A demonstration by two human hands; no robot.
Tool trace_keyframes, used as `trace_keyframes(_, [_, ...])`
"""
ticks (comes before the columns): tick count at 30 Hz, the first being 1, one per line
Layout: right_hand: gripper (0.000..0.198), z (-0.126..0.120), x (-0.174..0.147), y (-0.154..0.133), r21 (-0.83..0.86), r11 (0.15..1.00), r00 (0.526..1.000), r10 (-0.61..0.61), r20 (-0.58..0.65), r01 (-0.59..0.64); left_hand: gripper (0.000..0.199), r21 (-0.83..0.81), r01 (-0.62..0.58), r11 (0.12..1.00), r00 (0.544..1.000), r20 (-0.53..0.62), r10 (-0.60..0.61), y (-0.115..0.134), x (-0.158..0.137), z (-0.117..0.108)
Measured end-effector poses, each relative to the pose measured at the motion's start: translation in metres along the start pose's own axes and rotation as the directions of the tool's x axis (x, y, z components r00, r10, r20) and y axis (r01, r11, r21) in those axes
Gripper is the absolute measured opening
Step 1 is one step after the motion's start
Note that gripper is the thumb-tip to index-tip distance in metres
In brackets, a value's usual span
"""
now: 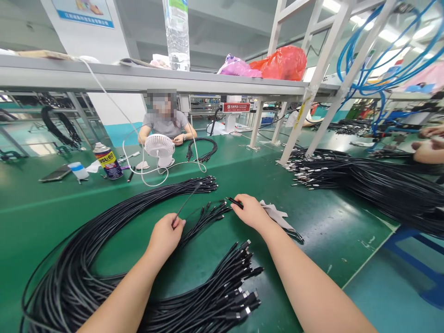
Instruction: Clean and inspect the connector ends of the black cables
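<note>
My left hand [167,235] is closed on a thin black cable [187,200], whose free end sticks up to the right. In my right hand [249,212] is a slim black pen-like tool [236,202], its tip pointing left; its exact kind is unclear. Under and beside my left hand lies a small bunch of black cables [208,216] with connector ends. A long bundle of black cables [114,208] curves around on the left. Nearer me, more cables end in larger plugs [243,300]. A grey cloth [275,213] lies just right of my right hand.
A spray can [108,160], a phone [55,173] and a small white fan [159,149] stand or lie at the back left. A person [166,120] sits across the green table [333,240]. Thick cable bundles [374,185] lie right, by the shelf legs [294,125]. Another person's hands [430,145] show far right.
</note>
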State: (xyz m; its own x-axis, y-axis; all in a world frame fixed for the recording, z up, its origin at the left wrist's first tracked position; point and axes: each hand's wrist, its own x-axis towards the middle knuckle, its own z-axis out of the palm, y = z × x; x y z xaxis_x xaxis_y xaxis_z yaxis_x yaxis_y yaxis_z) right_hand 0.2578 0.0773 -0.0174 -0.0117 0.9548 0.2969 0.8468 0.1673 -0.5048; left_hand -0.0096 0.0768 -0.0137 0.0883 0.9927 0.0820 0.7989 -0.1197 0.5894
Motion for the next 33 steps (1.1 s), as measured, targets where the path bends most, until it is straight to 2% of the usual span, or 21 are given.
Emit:
trace_keyframes(6, [0.011,0.001,0.000,0.001,-0.002,1.000,1.000,-0.004,0.001,0.004,0.029,0.058,-0.009,0.998,0.999,-0.045,0.011,0.001,0.003,-0.004])
trace_keyframes(16, [0.012,0.000,0.000,0.000,-0.001,1.000,1.000,-0.017,-0.004,0.017,0.015,0.179,-0.128,0.975,0.991,0.057,0.120,0.017,-0.015,-0.004])
trace_keyframes(20, [0.011,0.001,0.000,0.000,-0.008,1.000,1.000,-0.021,-0.002,0.021,0.025,0.223,-0.168,0.960,0.984,0.092,0.151,0.018,-0.019,0.000])
trace_keyframes(22, [0.012,0.001,0.000,0.000,-0.010,1.000,1.000,-0.020,0.002,0.020,0.021,0.241,-0.175,0.955,0.983,0.097,0.156,0.017,-0.019,0.001])
trace_keyframes(25, [0.012,0.001,0.000,0.001,-0.010,1.000,1.000,-0.018,0.007,0.018,0.012,0.260,-0.166,0.951,0.985,0.081,0.150,0.015,-0.017,0.002])
trace_keyframes(33, [0.011,0.003,0.000,0.002,-0.007,0.999,1.000,-0.031,0.004,0.031,0.017,0.218,-0.194,0.956,0.978,-0.027,0.205,0.015,-0.015,0.002])
